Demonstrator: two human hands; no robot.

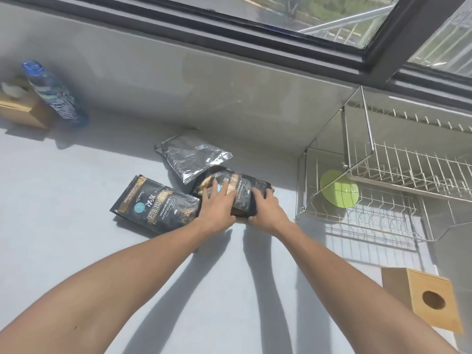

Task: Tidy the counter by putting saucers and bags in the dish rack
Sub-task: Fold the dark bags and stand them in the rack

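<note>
Hands meet at the centre of the frame on one black coffee bag point(240, 192) lying on the pale grey counter point(76, 246). Left hand point(217, 205) lies flat on the bag's top face, fingers spread, not closed. Right hand point(264, 208) cups the bag's right end, fingers curled over its edge; whether they fully clamp it cannot be told. A second black coffee bag point(155, 206) lies flat just left of the first, touching it. A silver foil bag point(192, 154) lies above both, its lower corner against the held bag. The wire dish rack point(383, 175) occupies the right of the frame; a green saucer point(338, 189) stands tilted in its lower tier. A wooden box point(424, 300) sits at lower right. A blue bottle point(55, 94) leans at upper left beside a wooden tissue box point(23, 112).
</note>
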